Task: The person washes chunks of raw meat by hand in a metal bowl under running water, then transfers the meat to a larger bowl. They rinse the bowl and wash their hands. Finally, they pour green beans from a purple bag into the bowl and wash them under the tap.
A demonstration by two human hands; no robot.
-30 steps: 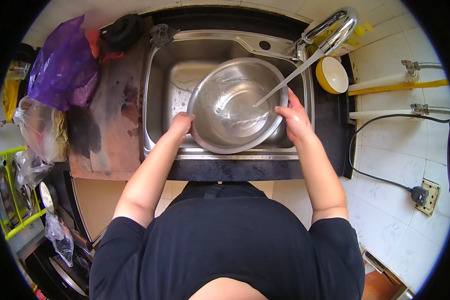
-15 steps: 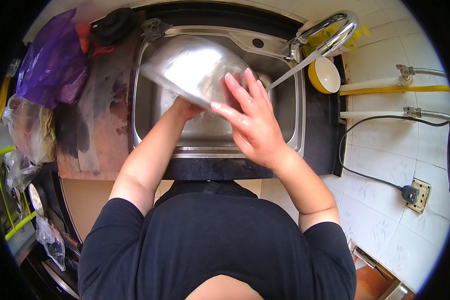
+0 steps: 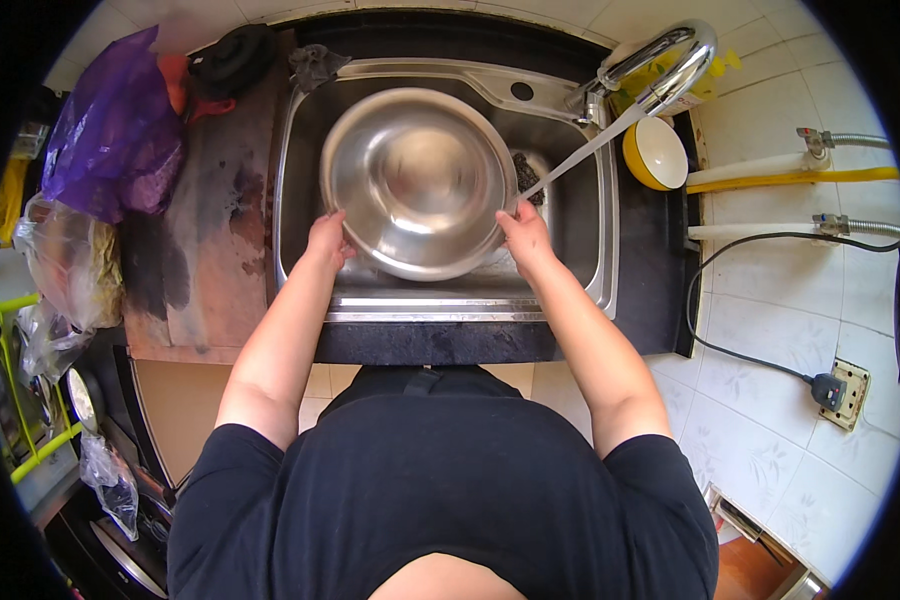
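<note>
A shiny round metal basin point(image 3: 420, 180) faces upward in the sink point(image 3: 555, 270), its inside showing. I cannot tell whether its base rests on the sink floor. My left hand point(image 3: 330, 238) grips the rim at the lower left, fingers closed on the edge. At the lower right, my right hand point(image 3: 523, 232) pinches the rim with the thumb on top. Water point(image 3: 580, 153) streams from the chrome faucet point(image 3: 678, 75) and falls by the basin's right edge. The drain strainer point(image 3: 530, 180) shows partly beside the basin.
A yellow bowl with a white inside point(image 3: 655, 153) stands right of the sink. Left of it, a stained wooden board point(image 3: 205, 250) holds a purple plastic bag point(image 3: 120, 130) and a black lid-like item point(image 3: 235, 58). A black plug point(image 3: 828, 390) sits in the wall socket.
The basin has turned from tilted with its outside showing to facing upward. My right hand has gone from spread against its outside to gripping the rim; my left has shifted to the left rim.
</note>
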